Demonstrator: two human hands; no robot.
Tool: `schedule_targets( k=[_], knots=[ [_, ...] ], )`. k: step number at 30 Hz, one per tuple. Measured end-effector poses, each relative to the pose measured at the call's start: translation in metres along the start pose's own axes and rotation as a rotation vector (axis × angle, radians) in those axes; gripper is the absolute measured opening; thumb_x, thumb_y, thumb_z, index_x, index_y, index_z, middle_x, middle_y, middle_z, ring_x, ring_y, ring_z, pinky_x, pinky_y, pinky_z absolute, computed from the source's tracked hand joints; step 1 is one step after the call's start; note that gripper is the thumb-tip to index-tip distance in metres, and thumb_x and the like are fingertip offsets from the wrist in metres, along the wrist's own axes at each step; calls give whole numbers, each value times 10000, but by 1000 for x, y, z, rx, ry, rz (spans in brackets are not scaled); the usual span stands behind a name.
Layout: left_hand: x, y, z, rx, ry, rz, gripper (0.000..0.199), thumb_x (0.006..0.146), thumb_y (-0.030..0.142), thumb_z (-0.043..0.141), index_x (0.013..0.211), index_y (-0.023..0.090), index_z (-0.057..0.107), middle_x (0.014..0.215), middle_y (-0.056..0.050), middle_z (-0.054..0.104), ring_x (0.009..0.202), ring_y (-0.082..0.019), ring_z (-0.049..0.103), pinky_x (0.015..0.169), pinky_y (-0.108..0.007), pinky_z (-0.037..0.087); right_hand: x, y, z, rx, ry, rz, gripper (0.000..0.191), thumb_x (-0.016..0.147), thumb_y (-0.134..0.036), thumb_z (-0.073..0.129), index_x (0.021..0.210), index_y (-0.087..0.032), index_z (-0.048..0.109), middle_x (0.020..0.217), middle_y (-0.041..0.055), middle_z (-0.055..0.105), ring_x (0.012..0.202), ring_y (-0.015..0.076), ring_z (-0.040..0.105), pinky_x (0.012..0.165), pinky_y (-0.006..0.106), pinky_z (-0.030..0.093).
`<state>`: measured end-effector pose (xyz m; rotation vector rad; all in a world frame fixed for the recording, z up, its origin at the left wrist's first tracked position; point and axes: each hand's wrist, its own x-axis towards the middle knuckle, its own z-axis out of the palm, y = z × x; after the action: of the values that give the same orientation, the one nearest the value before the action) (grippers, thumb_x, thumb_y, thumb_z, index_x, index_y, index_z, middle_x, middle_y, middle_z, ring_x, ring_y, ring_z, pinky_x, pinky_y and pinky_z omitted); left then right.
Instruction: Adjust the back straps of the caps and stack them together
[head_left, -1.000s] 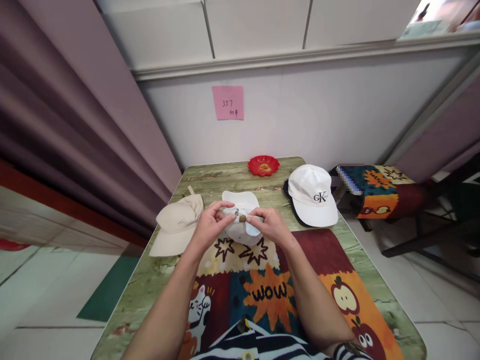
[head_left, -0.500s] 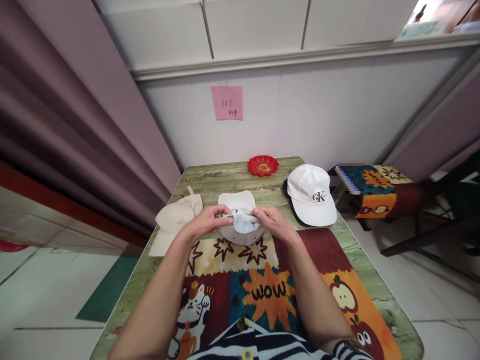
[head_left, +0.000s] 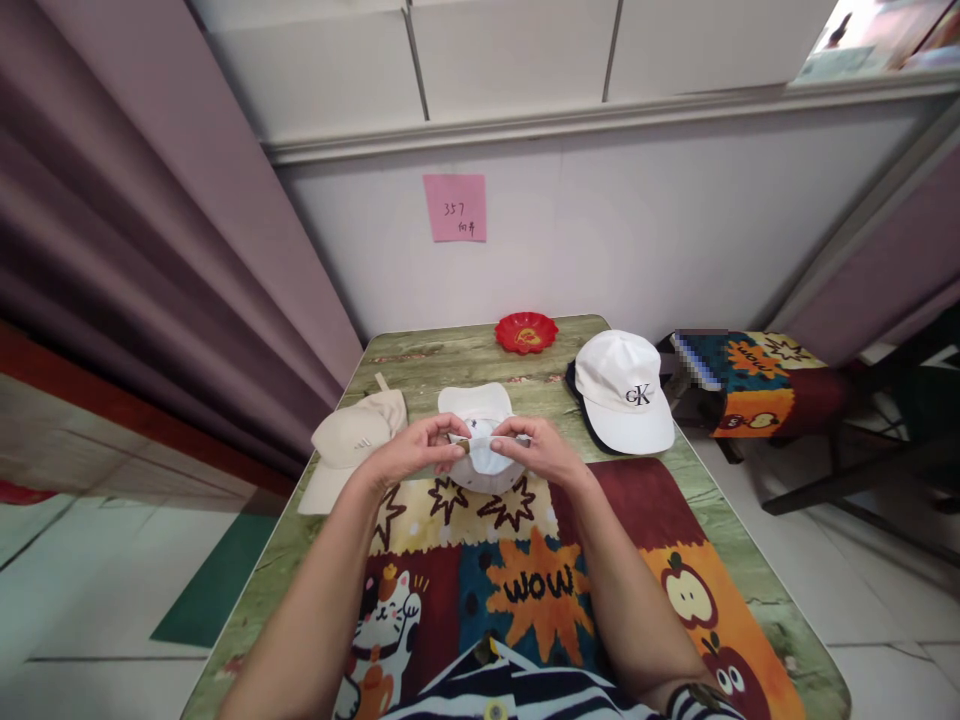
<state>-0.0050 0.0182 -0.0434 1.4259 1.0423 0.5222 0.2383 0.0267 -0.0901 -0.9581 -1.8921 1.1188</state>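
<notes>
A pale cap (head_left: 480, 400) rests in the middle of the table with its brim toward the wall and its inside partly showing. My left hand (head_left: 427, 446) pinches the left part of the cap's back strap, where a small brass-coloured buckle shows at the fingertips. On the other side, my right hand (head_left: 532, 446) pinches the right part of the strap. The fingertips of both hands are close together over the cap's opening. A beige cap (head_left: 349, 437) lies left of my left hand. To the right, a white cap with black letters (head_left: 619, 375) sits on a dark cap.
A red scalloped dish (head_left: 526, 332) stands near the wall at the table's back. A colourful patterned mat (head_left: 637, 500) covers the front of the green wooden table (head_left: 277, 575). Beyond the right edge is a covered stool (head_left: 757, 385). Purple curtains hang at both sides.
My right hand has moved slightly left, closer to my left hand, and the two strap ends are nearer each other. The brass-coloured buckle now shows at my left fingertips.
</notes>
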Motion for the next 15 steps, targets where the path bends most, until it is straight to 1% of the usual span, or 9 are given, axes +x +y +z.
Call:
schedule_targets(
  k=[3,5,7,9,10,12,15],
  knots=[
    [2,-3,11,4,42,40,365,760,379,765,1013,179,595,679,21,591,569,-109,542,560,-221,428,1,-7,11,-72,66,-34,196,845,-383,665,842,-210,756,853,15,752,811,174,625,774,267,415],
    [2,-6,19,1,104,96,374,751,365,771,1026,185,591,821,-17,638,620,-115,574,601,-239,460,2,-8,16,-97,123,-16,176,858,-343,639,802,-218,750,829,13,754,819,183,625,799,279,418],
    [3,-11,27,23,207,196,361,737,345,782,1015,192,609,1030,-67,648,745,-140,619,671,-258,483,3,-7,20,-82,153,14,184,861,-325,616,781,-209,735,800,13,745,774,175,623,757,267,424],
    [3,-14,33,124,334,307,297,745,325,775,978,195,645,1152,-91,628,885,-176,627,733,-267,479,4,-5,20,-47,160,38,196,861,-327,601,777,-195,720,765,9,727,703,155,609,686,246,417],
    [3,-16,34,196,390,351,258,759,319,763,962,196,664,1159,-95,631,923,-188,620,745,-268,472,4,-4,20,-34,163,50,204,861,-332,595,775,-190,714,745,6,716,670,145,597,655,238,409],
    [2,-16,37,330,466,400,212,788,316,736,964,203,699,1102,-98,662,922,-199,610,737,-273,457,4,-3,20,-22,169,63,214,860,-339,586,773,-184,705,725,3,702,642,137,581,631,232,403],
    [1,-13,38,415,505,423,209,803,325,720,985,222,722,1036,-91,695,887,-213,609,751,-297,455,3,-4,20,-12,176,71,212,857,-340,584,775,-184,702,728,7,702,648,139,589,642,231,415]
  ],
)
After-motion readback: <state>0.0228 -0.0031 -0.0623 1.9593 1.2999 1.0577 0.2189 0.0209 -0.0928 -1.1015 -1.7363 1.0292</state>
